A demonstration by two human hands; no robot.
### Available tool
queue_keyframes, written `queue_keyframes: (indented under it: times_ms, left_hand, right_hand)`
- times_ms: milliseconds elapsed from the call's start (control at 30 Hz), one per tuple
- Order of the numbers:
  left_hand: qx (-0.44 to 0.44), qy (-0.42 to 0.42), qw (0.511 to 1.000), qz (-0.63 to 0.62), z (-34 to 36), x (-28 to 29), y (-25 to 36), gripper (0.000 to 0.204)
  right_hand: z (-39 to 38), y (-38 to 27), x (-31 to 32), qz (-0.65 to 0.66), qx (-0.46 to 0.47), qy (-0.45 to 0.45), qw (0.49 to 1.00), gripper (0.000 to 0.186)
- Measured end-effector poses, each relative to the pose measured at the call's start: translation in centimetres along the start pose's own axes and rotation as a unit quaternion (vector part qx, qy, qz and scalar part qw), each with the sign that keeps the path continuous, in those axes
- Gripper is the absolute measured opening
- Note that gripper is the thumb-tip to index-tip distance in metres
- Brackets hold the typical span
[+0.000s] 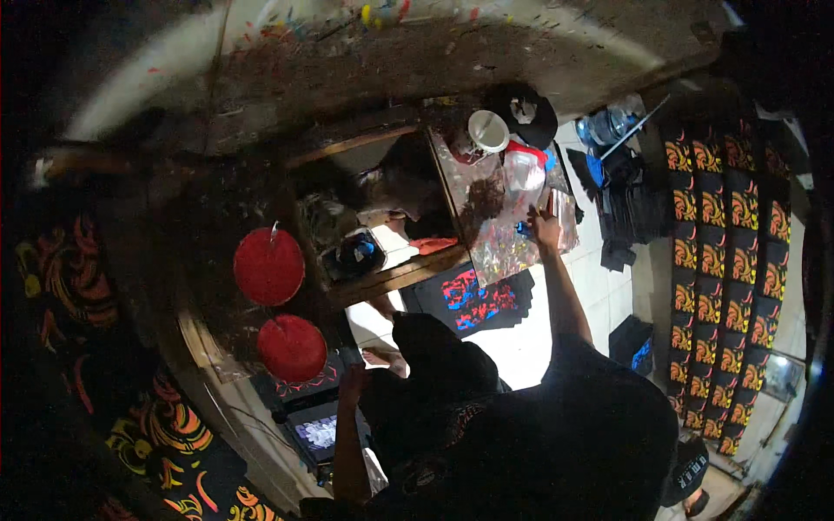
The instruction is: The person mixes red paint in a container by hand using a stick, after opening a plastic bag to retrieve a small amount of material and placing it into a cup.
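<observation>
My right arm reaches out over a paint-splattered board (499,247), and my right hand (546,227) is at its right side. A small blue piece (524,228) lies right beside its fingers; whether they grip anything is too small to make out. Just beyond stand a clear container with a red rim (525,171) and a white tub (488,132). My left hand (352,382) hangs low in shadow beside my leg, close to a red round lid-like disc (292,347); its fingers do not show clearly. A second red disc (269,267) sits farther off.
A wooden frame (391,282) surrounds an opening left of the board. Black fabric with a red-blue print (478,300) lies below. Rows of printed black pieces (712,286) fill the right; similar fabric (174,417) lies left. A lit screen (317,432) and a capped person (691,473) are near.
</observation>
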State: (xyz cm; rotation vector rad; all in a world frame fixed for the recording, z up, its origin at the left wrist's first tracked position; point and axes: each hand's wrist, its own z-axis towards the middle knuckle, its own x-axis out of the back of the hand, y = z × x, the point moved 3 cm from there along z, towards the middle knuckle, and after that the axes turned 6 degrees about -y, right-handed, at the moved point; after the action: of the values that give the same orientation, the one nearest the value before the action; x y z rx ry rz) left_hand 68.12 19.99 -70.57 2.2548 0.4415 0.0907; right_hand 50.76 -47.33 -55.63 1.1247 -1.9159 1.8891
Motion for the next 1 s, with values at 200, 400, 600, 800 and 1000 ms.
queue_keyframes:
  times_ms: [200, 400, 600, 800, 1000]
  left_hand:
    - [-0.229, -0.114, 0.901, 0.351, 2.9, -1.1, 7.0, 0.03]
    - [-0.01, -0.211, 0.964, 0.164, 9.7, -6.6, 32.5, 0.044]
    - [-0.395, -0.031, 0.911, 0.116, 21.1, -16.1, 46.6, 0.034]
    - [-0.297, -0.05, 0.924, 0.235, 25.3, -20.3, 49.2, 0.023]
    - [-0.317, -0.022, 0.899, 0.301, 24.7, -19.0, 47.8, 0.02]
  right_hand:
    - [2.9, 0.8, -3.6, 0.227, -0.168, -0.034, 0.959, 0.03]
    - [-0.1, 1.4, 1.0, -0.093, -0.032, 0.104, 0.99, 0.031]
    - [-2.3, -10.3, 0.6, -0.067, -0.025, 0.085, 0.994, 0.045]
    - [-6.3, -9.8, 0.5, 0.154, -0.09, 0.136, 0.975, 0.048]
    - [-11.4, -10.5, -1.8, 0.015, -0.021, 0.141, 0.99, 0.021]
